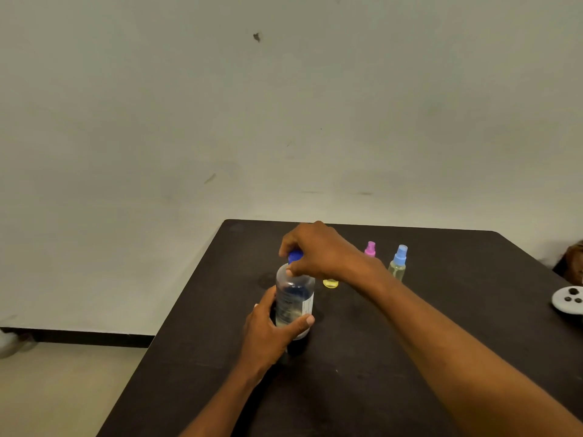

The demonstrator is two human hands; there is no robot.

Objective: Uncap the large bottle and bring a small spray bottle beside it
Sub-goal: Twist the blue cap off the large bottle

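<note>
A large clear bottle (295, 298) with a white label stands upright on the dark table (394, 357). My left hand (271, 332) wraps around its lower body. My right hand (318, 250) comes from above and grips its blue cap (295, 256), which sits on the neck. Behind my right wrist stand three small spray bottles: one with a blue sprayer (398, 263), one with a pink sprayer (370, 249) mostly hidden by my arm, and a yellow one (330, 283) of which only the base shows.
A white round object (568, 302) with dark pieces on it lies at the table's right edge. The table's left edge drops to the floor (63, 389). A plain wall stands right behind the table.
</note>
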